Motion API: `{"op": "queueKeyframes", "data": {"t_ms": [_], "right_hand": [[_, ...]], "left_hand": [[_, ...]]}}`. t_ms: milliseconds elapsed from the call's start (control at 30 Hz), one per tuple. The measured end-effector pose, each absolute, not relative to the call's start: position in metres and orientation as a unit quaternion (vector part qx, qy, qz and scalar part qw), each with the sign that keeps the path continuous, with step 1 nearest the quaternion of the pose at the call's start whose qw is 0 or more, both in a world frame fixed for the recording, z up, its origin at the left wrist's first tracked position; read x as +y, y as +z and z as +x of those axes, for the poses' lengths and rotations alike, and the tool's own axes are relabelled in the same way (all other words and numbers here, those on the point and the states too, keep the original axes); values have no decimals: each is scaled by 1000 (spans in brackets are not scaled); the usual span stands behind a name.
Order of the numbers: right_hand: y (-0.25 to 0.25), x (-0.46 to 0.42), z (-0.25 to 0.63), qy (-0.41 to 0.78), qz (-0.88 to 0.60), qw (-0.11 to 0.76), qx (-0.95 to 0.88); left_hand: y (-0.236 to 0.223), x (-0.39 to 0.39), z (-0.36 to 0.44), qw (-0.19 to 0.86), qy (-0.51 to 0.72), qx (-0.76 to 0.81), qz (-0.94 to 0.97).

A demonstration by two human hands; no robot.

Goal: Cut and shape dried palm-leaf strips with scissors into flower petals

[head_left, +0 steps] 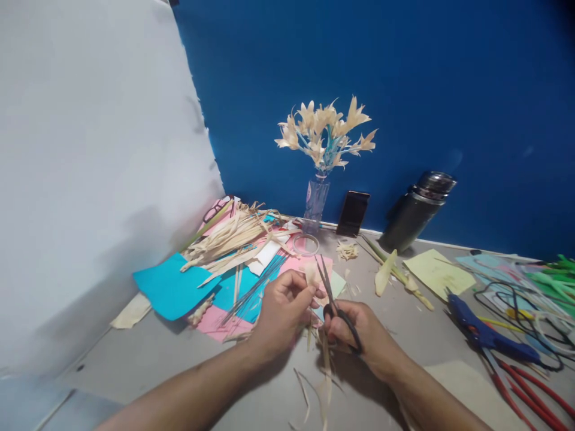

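Between the thumb and fingers of my left hand [287, 308] is a small pale piece of dried husk [311, 273]. My right hand [359, 332] grips black-handled scissors [330, 286], whose blades point up and away just beside the piece, slightly parted. I cannot tell whether the blades touch it. Thin husk strips [326, 383] hang or lie below the hands on the grey table [251, 395]. Farther off, pale husk flowers [321, 129] on blue stems stand in a clear plastic bottle [317, 203].
At left, a heap of husk strips [238, 233] lies over blue paper [177, 287] and thin wires [258, 284]. A tape roll [306, 244], a phone [353, 214] and a dark flask [415, 215] stand toward the wall. A blue glue gun [487, 332] and red-handled tool [530, 383] lie right.
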State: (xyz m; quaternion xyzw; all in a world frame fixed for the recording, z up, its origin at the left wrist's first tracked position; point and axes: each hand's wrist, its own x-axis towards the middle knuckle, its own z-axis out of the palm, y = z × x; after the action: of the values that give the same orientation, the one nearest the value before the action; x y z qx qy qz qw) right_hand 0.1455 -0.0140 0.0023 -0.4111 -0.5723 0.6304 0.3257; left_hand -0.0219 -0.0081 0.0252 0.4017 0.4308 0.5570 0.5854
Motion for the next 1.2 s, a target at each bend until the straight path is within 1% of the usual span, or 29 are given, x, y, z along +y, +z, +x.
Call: {"op": "queueKeyframes", "data": {"t_ms": [467, 833, 1000, 1200], "right_hand": [[3, -16, 139, 636, -412, 337, -558], [3, -17, 140, 630, -401, 330, -577], [3, -17, 139, 634, -400, 331, -573], [4, -18, 139, 633, -401, 337, -571]], "left_hand": [[23, -7, -22, 564, 553, 432, 435], [25, -9, -21, 580, 537, 442, 425], [27, -9, -22, 606, 533, 430, 404], [23, -8, -27, 651, 531, 377, 391]]}}
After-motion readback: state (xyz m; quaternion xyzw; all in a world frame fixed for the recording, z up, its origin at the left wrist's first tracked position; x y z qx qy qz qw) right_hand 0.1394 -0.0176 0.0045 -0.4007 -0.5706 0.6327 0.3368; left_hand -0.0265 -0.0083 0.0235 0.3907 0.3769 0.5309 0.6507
